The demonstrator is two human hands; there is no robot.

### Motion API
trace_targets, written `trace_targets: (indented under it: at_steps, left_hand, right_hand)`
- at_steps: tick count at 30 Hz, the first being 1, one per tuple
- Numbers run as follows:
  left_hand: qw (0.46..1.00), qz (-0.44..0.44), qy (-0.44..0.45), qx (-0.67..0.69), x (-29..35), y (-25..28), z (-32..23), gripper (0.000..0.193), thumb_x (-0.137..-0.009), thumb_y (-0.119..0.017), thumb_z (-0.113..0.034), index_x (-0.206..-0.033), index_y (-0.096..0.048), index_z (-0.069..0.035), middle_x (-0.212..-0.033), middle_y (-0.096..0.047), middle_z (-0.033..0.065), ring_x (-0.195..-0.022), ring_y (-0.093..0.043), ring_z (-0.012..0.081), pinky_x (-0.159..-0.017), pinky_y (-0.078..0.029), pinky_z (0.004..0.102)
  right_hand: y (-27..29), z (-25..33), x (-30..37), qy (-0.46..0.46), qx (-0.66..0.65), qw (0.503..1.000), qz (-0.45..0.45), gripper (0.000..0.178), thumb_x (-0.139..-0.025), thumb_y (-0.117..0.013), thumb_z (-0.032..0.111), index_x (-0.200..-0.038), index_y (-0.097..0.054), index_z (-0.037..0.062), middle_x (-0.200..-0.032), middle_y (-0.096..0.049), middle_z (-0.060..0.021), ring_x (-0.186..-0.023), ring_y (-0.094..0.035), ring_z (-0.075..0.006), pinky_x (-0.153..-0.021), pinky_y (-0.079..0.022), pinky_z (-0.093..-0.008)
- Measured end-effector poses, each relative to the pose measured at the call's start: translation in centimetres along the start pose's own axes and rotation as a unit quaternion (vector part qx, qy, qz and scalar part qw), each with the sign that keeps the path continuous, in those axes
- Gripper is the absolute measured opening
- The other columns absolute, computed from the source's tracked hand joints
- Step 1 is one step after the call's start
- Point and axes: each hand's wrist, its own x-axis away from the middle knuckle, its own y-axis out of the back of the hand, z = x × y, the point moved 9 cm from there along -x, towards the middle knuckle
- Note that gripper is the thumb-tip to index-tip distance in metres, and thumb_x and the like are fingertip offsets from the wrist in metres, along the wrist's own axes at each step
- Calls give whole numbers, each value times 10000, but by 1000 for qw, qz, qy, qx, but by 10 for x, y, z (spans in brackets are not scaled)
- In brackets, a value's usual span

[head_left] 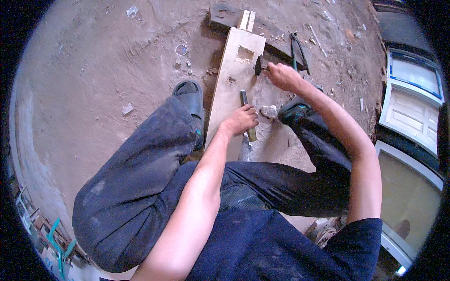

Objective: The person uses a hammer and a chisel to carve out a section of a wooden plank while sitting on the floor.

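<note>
Chisel (243,97) and hammer (258,65) are each gripped in one hand: the chisel is wrapped by the fingers of the left hand (240,119), its blade pointed away from the body, while the hammer's handle is clenched in the right hand (282,77). Between the legs, a pale wooden board (224,100) is laid lengthwise, its far end, with two prongs (247,21), placed over a dark plank (280,46). A rectangular recess (245,54) is cut near that end; the hammer head is held just beside it. Whether the board is touched by the chisel cannot be told.

No clamp is seen, so the board could be shifted or rocked by an off-centre blow. If the chisel were struck at a slant, the left knuckles could be caught by the hammer. The wood could be split if too much were levered out near the recess's wall. A slipped edge could also be driven toward the sandalled left foot (191,97), which is set close beside the board.
</note>
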Motion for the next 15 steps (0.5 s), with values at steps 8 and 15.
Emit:
trace_targets:
  at_steps: [8, 15]
  left_hand:
    - [996, -84, -21, 37, 12, 6, 7, 68, -781, -605, -236, -803, -618, -173, -932, -581, -1, -1006, -534, 182, -975, -385, 347]
    - [988, -138, -66, 15, 2, 20, 2, 128, -755, -614, -269, -815, -541, -181, -882, -538, -18, -948, -526, 178, -934, -388, 333]
  right_hand:
    - [6, 38, -46, 134, 121, 968, 173, 357, -933, -483, 284, -929, -645, -34, -846, -665, -225, -815, -658, -376, -705, -529, -467]
    - [-16, 28, -83, 84, 185, 951, 231, 316, -849, -495, 220, -967, -690, 1, -1047, -668, -180, -983, -651, -308, -818, -518, -418]
